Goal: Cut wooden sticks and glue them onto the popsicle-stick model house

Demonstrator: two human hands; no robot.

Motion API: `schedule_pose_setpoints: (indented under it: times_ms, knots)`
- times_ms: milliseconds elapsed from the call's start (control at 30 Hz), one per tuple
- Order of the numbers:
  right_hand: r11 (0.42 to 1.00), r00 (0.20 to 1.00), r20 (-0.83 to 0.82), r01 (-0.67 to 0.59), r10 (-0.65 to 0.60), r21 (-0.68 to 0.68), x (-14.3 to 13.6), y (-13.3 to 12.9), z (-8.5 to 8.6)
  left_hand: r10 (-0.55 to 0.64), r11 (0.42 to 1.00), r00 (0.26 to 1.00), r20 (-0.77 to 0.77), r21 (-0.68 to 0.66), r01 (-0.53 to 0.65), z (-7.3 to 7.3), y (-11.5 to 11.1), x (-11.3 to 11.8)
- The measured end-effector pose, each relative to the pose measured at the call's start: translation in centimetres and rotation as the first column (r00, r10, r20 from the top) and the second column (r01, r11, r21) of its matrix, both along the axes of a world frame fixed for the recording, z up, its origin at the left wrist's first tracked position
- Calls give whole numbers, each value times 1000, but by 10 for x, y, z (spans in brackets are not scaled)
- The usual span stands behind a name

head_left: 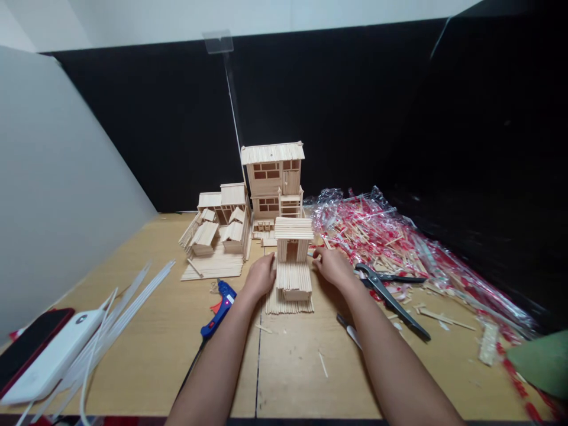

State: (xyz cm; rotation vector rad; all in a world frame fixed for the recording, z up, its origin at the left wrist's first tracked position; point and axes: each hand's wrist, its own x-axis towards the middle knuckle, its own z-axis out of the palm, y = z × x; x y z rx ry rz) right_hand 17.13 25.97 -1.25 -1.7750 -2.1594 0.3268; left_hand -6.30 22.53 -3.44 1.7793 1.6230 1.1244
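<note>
A small model house (295, 275) made of thin wooden sticks stands on the table, with a sloping stick roof and a slatted base. My left hand (261, 275) is at its left side, fingers curled in against the wall. Opposite, my right hand (333, 266) has its fingertips bent toward the right side; both hands hold the house between them, though the exact contact is partly hidden. Just behind it rises a taller two-storey stick house (273, 177). Left of that sits a stick courtyard model (217, 231) on a flat base.
Near my left forearm lies a blue glue gun (219, 310). Black-handled pliers (393, 302) and a pen-like tool (349, 331) are by my right arm. Plastic wrap with loose sticks (368, 231) covers the back right. Glue sticks (128, 313), a white power bank (55, 355) and a phone (33, 340) lie left.
</note>
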Motion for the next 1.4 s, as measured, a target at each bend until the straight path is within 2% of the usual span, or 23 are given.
schedule_pose_setpoints:
  times_ms: [167, 367, 467, 633, 767, 933, 1067, 1233, 1300, 1400]
  knots:
    - [998, 994, 105, 15, -8, -62, -3, -1, -3, 19, 1000, 998, 62, -26, -17, 3, -6, 1]
    - [996, 986, 151, 78, -70, -51, -2, -1, -1, 156, 988, 955, 251, -39, -151, 7, -12, -5]
    - [996, 986, 139, 88, -87, -5, -3, -2, 3, 178, 984, 888, 424, -72, -163, 12, -19, -4]
    - [994, 988, 122, 93, -98, 52, -5, -4, 5, 130, 991, 731, 670, -108, -77, 21, -32, 0]
    - [989, 987, 114, 104, -115, 103, -5, -5, 5, 99, 995, 629, 771, -92, -43, 26, -35, -1]
    - [969, 983, 73, 150, -167, 198, -1, -7, 12, 91, 995, 553, 828, -91, -27, 24, -33, -5]
    - [924, 971, -5, 229, -239, 306, 12, -11, 29, 95, 995, 518, 850, -89, -37, 19, -30, -5]
    - [844, 947, -129, 321, -295, 429, 34, -22, 61, 57, 997, 486, 872, -23, -76, 20, -28, -4]
    - [782, 945, -225, 323, -237, 533, 40, -34, 74, 52, 996, 474, 879, -10, -92, 21, -28, -4]
    - [668, 936, -350, 289, -45, 686, 36, -64, 90, 61, 992, 449, 892, -6, -123, 22, -28, -6]
